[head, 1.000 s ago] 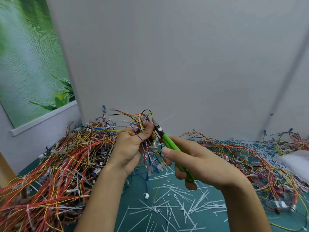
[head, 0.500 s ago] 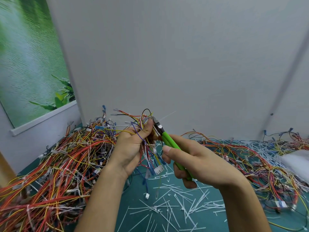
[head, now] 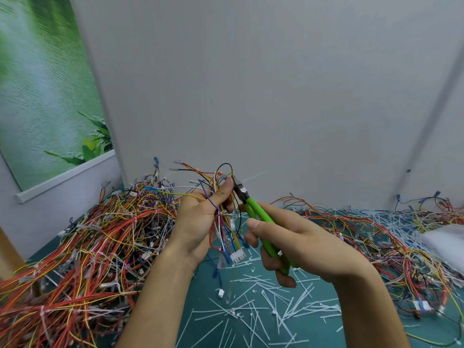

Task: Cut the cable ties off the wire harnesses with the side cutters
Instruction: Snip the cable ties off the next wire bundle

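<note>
Barely changed from half a second ago: same grips, cutter nose only slightly nearer the thumb than a second back. Left hand (head: pixel 200 217) raised, thumb uppermost, fingers and thumb curled round a wire harness (head: pixel 224 223), pinching it near the top. Right hand (head: pixel 301 244) wrapped round the green handles of the side cutters (head: pixel 253 212), nose angled up-left, just beside the left thumb tip; blades met or apart, cannot tell. Thin white cable tie (head: pixel 253 176) sticking out up-right from the nose. White connector (head: pixel 237 254) dangling below. Further out, cut ties (head: pixel 251 310) on the green mat (head: pixel 206 292), harness heaps (head: pixel 88 247) either side.
</note>
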The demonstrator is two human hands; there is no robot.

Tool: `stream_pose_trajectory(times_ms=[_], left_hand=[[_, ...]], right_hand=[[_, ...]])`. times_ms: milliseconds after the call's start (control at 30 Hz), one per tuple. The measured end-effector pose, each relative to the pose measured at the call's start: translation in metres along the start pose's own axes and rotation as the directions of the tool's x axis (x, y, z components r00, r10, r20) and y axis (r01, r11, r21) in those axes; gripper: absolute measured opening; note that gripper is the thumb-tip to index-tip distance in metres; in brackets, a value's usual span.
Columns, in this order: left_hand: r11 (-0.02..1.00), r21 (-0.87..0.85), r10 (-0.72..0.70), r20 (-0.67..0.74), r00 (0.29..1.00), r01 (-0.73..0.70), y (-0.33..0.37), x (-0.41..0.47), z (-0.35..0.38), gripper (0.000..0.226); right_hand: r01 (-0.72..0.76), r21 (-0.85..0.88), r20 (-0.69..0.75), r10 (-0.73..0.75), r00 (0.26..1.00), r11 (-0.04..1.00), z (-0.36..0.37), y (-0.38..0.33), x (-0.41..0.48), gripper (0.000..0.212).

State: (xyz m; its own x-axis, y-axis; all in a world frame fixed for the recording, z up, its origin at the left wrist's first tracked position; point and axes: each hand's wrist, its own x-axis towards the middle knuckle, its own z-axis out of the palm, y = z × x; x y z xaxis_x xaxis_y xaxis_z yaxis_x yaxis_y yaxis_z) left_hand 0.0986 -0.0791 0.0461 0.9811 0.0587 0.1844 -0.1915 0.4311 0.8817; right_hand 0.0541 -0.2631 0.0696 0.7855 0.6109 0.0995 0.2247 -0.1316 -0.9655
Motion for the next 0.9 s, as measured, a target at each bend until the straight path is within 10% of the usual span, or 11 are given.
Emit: stream_pose_trajectory(times_ms=[900], left_hand=[[0.998, -0.013, 0.069, -0.012, 0.998, -0.069, -0.0048, 0.0033, -0.0023, 0.013]], right_hand=[[-0.027, -0.004, -0.024, 0.027, 0.999, 1.000, 0.0039, 0.0059, 0.0034, 0.017]])
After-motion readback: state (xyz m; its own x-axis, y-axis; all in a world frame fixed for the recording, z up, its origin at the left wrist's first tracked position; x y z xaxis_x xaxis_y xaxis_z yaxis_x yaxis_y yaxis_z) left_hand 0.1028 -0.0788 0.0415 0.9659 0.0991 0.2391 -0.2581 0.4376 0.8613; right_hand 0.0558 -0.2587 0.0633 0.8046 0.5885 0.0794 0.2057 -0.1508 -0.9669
